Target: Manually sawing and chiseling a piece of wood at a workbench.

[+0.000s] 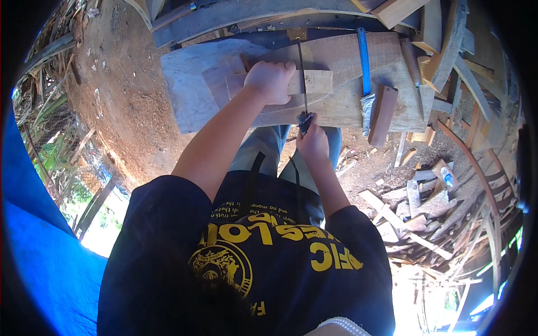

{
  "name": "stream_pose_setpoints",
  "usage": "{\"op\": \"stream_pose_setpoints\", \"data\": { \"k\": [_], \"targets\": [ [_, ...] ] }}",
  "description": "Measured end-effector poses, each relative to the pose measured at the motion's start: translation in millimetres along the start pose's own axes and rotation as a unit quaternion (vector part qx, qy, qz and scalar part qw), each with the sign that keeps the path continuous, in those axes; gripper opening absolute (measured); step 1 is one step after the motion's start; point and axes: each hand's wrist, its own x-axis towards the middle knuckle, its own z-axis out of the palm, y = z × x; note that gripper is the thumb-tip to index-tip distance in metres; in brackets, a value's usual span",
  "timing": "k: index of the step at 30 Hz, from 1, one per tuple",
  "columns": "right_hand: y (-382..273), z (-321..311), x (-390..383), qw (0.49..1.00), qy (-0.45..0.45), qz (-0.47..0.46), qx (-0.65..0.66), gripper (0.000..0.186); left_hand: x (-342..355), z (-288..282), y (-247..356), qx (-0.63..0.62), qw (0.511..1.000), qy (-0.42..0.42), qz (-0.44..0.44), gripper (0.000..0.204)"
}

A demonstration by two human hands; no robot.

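Observation:
My left hand (268, 83) is closed on a pale rectangular wooden piece (320, 81), holding it against a broad wooden work board (386, 67). My right hand (312, 137) grips the dark handle of a thin-bladed saw (304, 84), whose blade runs away from me across the piece, just right of my left hand. Right of that, a blue bar-shaped tool (364, 61) with a wrapped end lies near a reddish-brown wooden block (382, 115). Another thin board sits beneath the piece on the left.
Curved beams and offcuts (471, 89) crowd the far and right sides. Scrap wood (414, 204) is piled on the ground at the right. Packed dirt (106, 101) spreads to the left, with a blue tarp (39, 235) and dry branches along the left edge.

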Motion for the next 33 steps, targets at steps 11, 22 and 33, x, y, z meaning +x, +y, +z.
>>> {"op": "stream_pose_setpoints", "data": {
  "k": [11, 22, 33],
  "targets": [
    [14.5, -10.5, -46.1, 0.997, 0.017, 0.025, 0.064, 0.059, 2.2, 0.9, 2.7, -0.036, 0.996, 0.03, -0.076, 0.051],
    [19.8, -41.8, 10.2, 0.999, 0.013, -0.034, 0.019, 0.047, 26.6, -6.6, -6.6, -0.013, 0.991, 0.051, -0.12, 0.054],
    [9.5, -47.6, 19.9, 1.0, -0.025, 0.005, -0.008, 0.044, 23.3, -18.1, -0.7, -0.02, 0.991, 0.027, -0.128, 0.057]
  ]
}}
